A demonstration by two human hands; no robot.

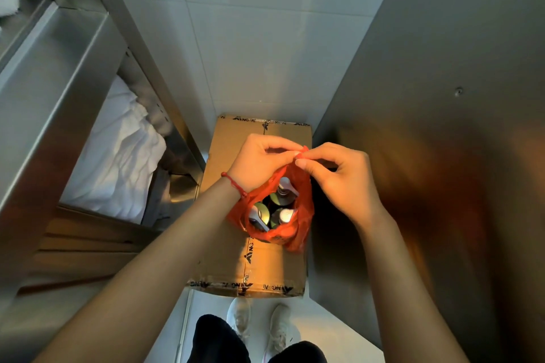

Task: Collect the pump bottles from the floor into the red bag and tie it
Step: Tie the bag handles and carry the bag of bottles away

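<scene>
A red plastic bag (298, 233) stands on a taped cardboard box (236, 262) in the middle of the head view. Its mouth gapes and shows several pump bottles (278, 209) upright inside, with white pump heads and dark bodies. Above the bag, my left hand (259, 160) and my right hand (339, 174) meet fingertip to fingertip, both pinching the bag's red handles at the top. A red string bracelet circles my left wrist.
A steel shelf unit (53, 103) with white folded linen (124, 156) fills the left. A steel panel (442, 127) walls off the right. White wall tiles rise behind the box. My white shoes (259, 324) stand on the floor just in front of the box.
</scene>
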